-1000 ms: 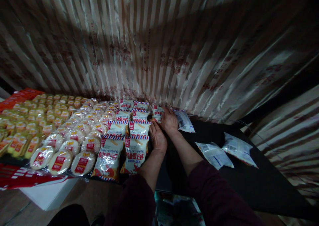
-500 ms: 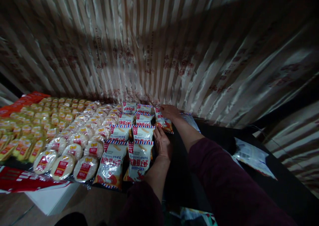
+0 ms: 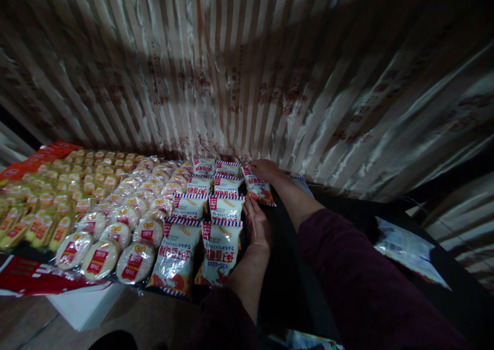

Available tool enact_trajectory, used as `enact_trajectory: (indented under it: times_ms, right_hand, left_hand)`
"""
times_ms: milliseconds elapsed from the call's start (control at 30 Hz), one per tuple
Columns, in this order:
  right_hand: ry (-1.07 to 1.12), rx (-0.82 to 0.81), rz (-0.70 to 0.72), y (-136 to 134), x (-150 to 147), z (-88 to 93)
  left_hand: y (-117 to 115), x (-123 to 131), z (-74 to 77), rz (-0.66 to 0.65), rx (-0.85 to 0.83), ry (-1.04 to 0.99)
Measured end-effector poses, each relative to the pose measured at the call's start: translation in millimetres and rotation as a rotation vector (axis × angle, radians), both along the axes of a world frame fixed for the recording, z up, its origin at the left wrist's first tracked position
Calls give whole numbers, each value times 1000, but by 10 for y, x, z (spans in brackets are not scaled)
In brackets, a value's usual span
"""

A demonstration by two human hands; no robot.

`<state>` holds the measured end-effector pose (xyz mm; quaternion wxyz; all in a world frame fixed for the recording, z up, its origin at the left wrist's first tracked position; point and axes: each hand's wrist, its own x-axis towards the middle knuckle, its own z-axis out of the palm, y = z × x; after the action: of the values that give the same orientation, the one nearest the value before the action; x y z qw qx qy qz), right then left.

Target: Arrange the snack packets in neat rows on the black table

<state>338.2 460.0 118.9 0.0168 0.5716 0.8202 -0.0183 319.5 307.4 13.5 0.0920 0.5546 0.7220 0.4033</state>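
My left hand (image 3: 258,225) lies beside the right column of white snack bags (image 3: 221,249), its fingers extended and slightly apart, touching the bags' right edges. Farther back, my right hand (image 3: 265,170) is on the upper right of another snack bag (image 3: 258,188), its fingertips partly hidden behind the bag's top. That bag lies tilted at the back, right of two columns of similar bags with blue-striped edges. Left of the bags are several rows of round wrapped crackers (image 3: 133,261).
Small yellow packs (image 3: 62,231) fill the left side of the black table (image 3: 285,267). Another bag (image 3: 409,247) lies at the right. A patterned striped curtain (image 3: 239,82) hangs behind. A white box (image 3: 87,303) stands below at the left.
The view has shifted slightly, so the goods and both hands appear a little farther right. Both hands keep nearly the same positions at the bags.
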Motion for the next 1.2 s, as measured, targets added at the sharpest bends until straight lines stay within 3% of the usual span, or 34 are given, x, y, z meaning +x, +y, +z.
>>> enact_trajectory:
  times_ms: [233,467,633,833,1000,1200]
  right_hand:
    - [24,40,-126,-35,-68,-124]
    - [115,81,-132,-62,-52,-153]
    - [273,249,-189,-271,46,-224]
    - [497,426,-179,-638,143,-489]
    - [549,330,-271,-888,137,-607]
    - [646,192,-353,-869,139,-641]
  left_hand:
    - [-13,2,-15,-3,29,-3]
    - [-26,6,48,19,-13,-65]
    - [-15,16,97,50,-51,-118]
    - [-35,23,129,69,-53,-93]
    - [-70,8,154,25,-46,-28]
    - [-91,-4,164,-28,-70,29]
